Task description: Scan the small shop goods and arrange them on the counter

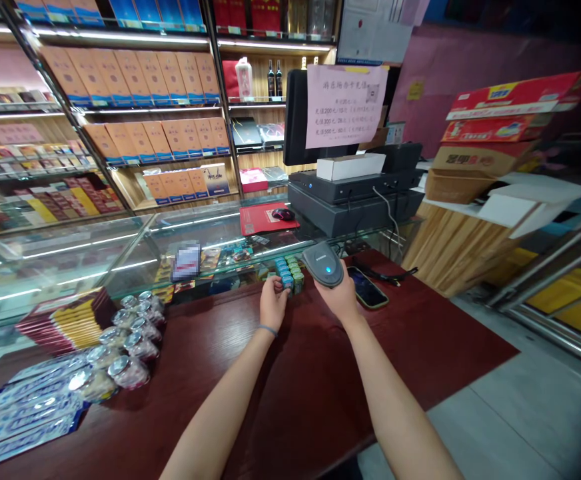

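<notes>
In my right hand (339, 299) is a grey barcode scanner (323, 264) with a blue light glowing on top, its head pointing away from me. My left hand (273, 303), a thin band at its wrist, has its fingers closed on a small blue tub (286, 282) at the near end of a row. Alongside runs a matching row of small green tubs (296, 273); their labels are too small to read. A phone (368, 288) lies face up just right of my right hand.
Lidded jars (128, 371), blue-silver packets (35, 407) and stacked brown-yellow packs (78, 320) occupy the left of the dark red table (210, 413). Behind stand a glass counter, a red mat (265, 221) with a mouse, and a monitor (296, 117). Cartons (490, 157) are piled right.
</notes>
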Motion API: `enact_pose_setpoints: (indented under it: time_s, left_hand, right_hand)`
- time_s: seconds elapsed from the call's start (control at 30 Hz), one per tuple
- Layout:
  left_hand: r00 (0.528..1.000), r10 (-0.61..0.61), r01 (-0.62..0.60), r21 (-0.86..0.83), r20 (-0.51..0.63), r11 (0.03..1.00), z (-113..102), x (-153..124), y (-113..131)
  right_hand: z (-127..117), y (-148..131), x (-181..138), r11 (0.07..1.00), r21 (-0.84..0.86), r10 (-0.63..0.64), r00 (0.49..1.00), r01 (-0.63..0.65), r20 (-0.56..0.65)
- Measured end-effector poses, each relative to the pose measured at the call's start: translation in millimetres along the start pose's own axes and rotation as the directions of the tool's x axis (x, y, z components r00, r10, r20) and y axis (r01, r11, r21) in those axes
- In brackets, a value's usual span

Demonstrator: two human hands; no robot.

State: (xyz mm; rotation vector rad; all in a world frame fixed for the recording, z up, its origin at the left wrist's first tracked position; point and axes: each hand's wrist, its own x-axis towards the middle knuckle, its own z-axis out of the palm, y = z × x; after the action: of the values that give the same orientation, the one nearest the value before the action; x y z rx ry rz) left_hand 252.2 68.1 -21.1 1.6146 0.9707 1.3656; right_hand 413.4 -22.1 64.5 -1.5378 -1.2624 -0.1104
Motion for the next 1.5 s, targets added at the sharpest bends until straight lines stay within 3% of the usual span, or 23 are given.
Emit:
enact_pose_setpoints:
  time_s: [0.33,0.5,0.63,0.83,1.17,1.33,1.5]
  left_hand:
    - [0.999,-0.043,0.043,-0.037,0.0,0.998,-1,-2,2]
    - [0.998,0.023,-0.025,-0.024,-0.067,0.999,-21,-10,15]
    - [0.987,0.072,-0.072,0.002,-0.141,0.997,-64,-22,35]
    - [0.952,0.118,-0.101,0.073,-0.283,0.992,-148,-49,63]
    - [0.803,0.187,-0.027,0.279,-0.565,0.96,-281,-113,72]
    - [0.755,0.233,0.031,0.388,-0.613,0.921,-312,-130,64]
    - [0.806,0.271,0.059,0.528,-0.526,0.847,-316,-140,58]
  right_hand:
    - [1,-1,0,1.0,0.004,0.02,1.0,-0.02,0.009]
    - [4,-6,-3,0.998,0.05,0.032,0.999,-0.033,0.012]
    - [12,-9,-9,0.988,0.15,0.015,0.999,-0.022,0.047]
    - [31,-20,-27,0.971,0.238,-0.015,0.99,-0.018,0.137]
    - [58,-60,-70,0.936,0.324,-0.237,0.93,0.141,0.281]
    - [67,-75,-91,0.926,0.342,-0.307,0.851,0.162,0.427]
    - [67,-91,-103,0.939,0.316,-0.293,0.791,0.133,0.537]
